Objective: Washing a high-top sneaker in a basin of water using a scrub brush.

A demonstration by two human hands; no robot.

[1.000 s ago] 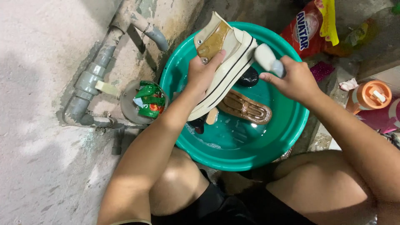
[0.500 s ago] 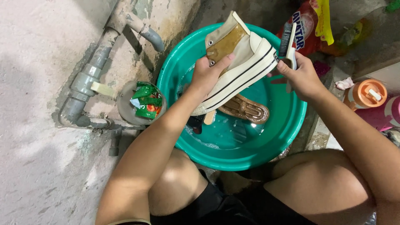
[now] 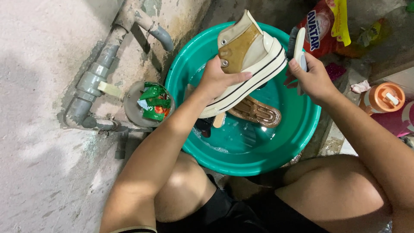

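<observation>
Soft, even light falls from above, brightest on the pale concrete wall beyond the left hand (image 3: pixel 217 80). Small glints shine on the water in the round teal plastic basin (image 3: pixel 241 162) beneath both hands. Focus is sharp throughout; the frame's right corners sit darker, in shadow.

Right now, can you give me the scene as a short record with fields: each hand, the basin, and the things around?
left hand: grips a tan and white shoe, tilted above the basin
right hand: holds a brush beside the shoe's sole
basin: green, round, with some water and a brown sole-up shoe in it
left of basin: grey pipes along the wall, small dish with green sachets
right of basin: red bag, orange lid
</observation>
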